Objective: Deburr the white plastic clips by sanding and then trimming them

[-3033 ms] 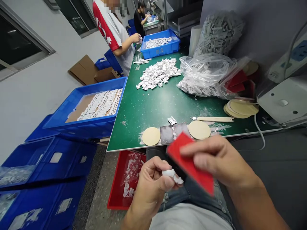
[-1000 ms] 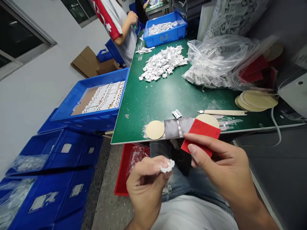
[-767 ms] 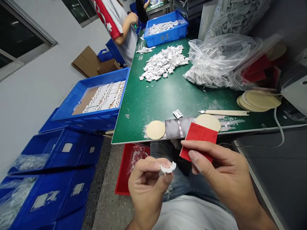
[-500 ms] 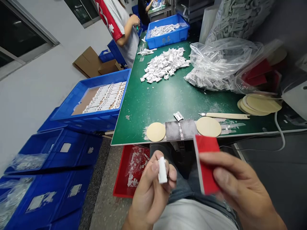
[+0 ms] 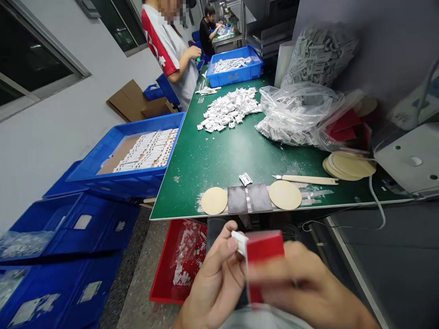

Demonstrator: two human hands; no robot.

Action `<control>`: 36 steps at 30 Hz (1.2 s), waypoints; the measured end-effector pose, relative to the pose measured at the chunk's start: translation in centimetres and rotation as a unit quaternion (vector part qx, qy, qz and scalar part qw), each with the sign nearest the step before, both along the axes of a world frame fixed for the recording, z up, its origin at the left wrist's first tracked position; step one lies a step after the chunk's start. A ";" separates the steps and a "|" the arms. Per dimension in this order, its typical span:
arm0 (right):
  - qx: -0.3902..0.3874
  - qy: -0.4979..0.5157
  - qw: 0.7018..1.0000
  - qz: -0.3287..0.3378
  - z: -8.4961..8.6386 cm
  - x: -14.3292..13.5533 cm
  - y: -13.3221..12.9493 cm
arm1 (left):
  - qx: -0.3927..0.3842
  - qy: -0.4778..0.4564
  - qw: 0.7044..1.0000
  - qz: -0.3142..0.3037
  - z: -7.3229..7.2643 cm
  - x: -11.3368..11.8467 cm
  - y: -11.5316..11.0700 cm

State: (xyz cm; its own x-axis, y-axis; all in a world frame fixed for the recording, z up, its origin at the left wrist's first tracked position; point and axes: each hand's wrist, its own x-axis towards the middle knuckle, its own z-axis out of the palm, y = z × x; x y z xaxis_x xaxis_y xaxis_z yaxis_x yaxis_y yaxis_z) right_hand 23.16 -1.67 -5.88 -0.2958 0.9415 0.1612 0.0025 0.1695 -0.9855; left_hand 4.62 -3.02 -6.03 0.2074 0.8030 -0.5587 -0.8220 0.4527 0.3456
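My left hand (image 5: pixel 217 278) is closed, pinching a small white plastic part (image 5: pixel 239 242) between thumb and fingers below the table's front edge. A flat red sanding block (image 5: pixel 265 246) with a pale edge is gripped in my right hand (image 5: pixel 305 281), which is blurred by motion. The block's edge is up against the white part or just in front of it; I cannot tell if they touch. On the table above the hands lies another small white part (image 5: pixel 245 178), by two dark grey pads (image 5: pixel 259 198) between round yellow discs (image 5: pixel 285 195).
The green table (image 5: pixel 212 157) carries a heap of white parts (image 5: pixel 228 109), a clear bag of parts (image 5: pixel 291 121), a craft knife (image 5: pixel 305 179) and a blue bin (image 5: pixel 236 73). A red bin (image 5: pixel 161 278) stands below. Blue crates (image 5: pixel 85 176) line the left; a co-worker (image 5: pixel 178 59) stands beyond.
My right hand has moved left with the red sanding block, up to the white part in my left hand. The white part has turned to a slant. The view has shifted slightly.
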 end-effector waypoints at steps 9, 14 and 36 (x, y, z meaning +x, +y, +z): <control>0.028 -0.043 0.952 -0.302 0.0 1.7 -0.6 | 0.085 0.018 0.982 -0.165 2.2 2.4 1.8; -0.067 -0.033 0.912 -0.403 -0.8 3.1 -1.7 | 0.392 0.380 0.827 -0.136 8.8 6.2 13.7; -0.143 0.056 0.914 -0.375 -2.3 3.1 -2.7 | 0.421 0.614 0.643 -0.179 2.5 -1.0 16.6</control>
State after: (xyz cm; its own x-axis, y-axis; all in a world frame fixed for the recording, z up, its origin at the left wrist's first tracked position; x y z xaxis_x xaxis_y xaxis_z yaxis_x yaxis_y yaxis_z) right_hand 26.29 -4.32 -8.13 0.4528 0.8817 -0.1326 -0.0902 -0.1026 -0.9906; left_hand 3.63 13.58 -3.56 0.2812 0.9516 0.1239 0.4099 -0.2358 0.8811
